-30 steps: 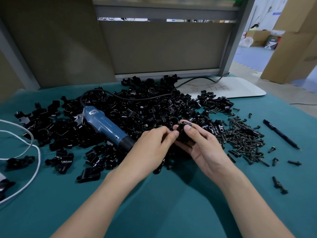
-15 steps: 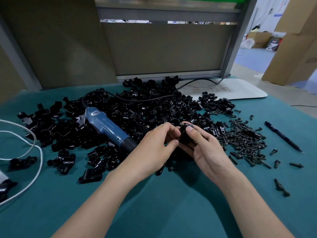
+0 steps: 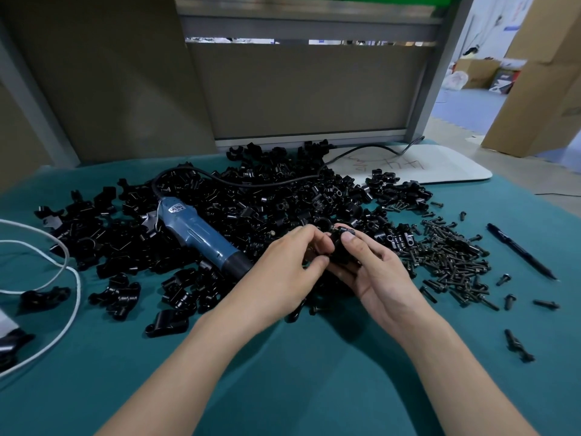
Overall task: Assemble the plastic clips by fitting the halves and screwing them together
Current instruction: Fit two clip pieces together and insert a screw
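Head view: screwdriver [image 3: 201, 240] beside left hand [image 3: 283, 272]

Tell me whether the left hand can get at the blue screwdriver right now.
Probably yes: the blue screwdriver lies uncovered on the clip pile beside the left hand. That hand pinches the clip with the right hand, so it must let go first.

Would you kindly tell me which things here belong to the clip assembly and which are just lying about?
For the job: clip halves gripped by left hand and right hand; clip pile; screws; electric screwdriver.
Lying about: pen; white cord; white board.
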`<state>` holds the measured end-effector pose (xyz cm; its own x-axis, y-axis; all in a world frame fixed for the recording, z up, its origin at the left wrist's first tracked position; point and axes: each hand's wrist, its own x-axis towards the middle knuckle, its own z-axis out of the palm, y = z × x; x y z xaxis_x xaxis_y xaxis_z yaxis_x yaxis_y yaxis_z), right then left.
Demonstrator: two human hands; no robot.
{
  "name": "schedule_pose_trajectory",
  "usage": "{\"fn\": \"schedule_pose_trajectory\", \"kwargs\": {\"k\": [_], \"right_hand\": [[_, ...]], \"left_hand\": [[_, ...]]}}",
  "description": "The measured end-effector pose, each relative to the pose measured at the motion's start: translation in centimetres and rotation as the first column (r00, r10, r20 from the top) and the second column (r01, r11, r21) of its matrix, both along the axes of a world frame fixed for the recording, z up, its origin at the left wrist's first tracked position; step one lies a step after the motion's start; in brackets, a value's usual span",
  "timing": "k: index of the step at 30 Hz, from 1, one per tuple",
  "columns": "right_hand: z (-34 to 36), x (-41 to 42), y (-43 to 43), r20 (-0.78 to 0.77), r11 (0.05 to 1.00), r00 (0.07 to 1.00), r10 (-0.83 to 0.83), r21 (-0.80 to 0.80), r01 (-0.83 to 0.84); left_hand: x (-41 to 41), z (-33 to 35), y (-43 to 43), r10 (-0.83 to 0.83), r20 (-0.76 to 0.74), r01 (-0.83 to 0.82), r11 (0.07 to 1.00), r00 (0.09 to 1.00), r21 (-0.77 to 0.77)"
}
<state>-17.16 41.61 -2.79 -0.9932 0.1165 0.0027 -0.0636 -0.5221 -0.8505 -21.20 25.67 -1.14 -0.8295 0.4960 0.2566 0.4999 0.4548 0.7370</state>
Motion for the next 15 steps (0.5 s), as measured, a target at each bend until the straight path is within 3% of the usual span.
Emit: {"fn": "schedule_pose_trajectory", "kwargs": {"k": [2, 5, 7, 9, 11, 15], "right_hand": [[0.0, -0.1, 0.0, 0.003, 1.0, 1.0, -0.011, -0.002, 0.011], [0.0, -0.1, 0.0, 0.012, 1.0, 1.0, -0.019, -0.019, 0.019], [-0.1, 0.0, 0.0, 0.015, 1.0, 1.0, -0.011, -0.023, 0.011], [-0.2, 0.0, 0.1, 0.017, 0.999, 1.0, -0.005, -0.035, 0.006], [-0.3, 0.0, 0.1, 0.021, 0.999, 1.0, -0.007, -0.046, 0.008], [-0.6, -0.2, 0.0, 0.035, 0.998, 0.999, -0.023, -0.053, 0.025]], "left_hand": [[0.1, 0.6, -0.1, 0.011, -0.028, -0.011, 1.0, 1.0, -0.004], [-0.5, 2.0, -1.5, 0.224, -0.116, -0.235, 0.968, 0.968, -0.089], [-1.3, 2.8, -3.8, 0.406, -0.259, -0.465, 0.853, 0.876, -0.236], [-2.1, 3.1, -6.4, 0.553, -0.33, -0.644, 0.665, 0.765, -0.378], [-2.7, 3.0, -7.8, 0.646, -0.257, -0.669, 0.542, 0.719, -0.509], [-3.5, 1.4, -7.5, 0.7, -0.106, -0.648, 0.58, 0.707, -0.494]]}}
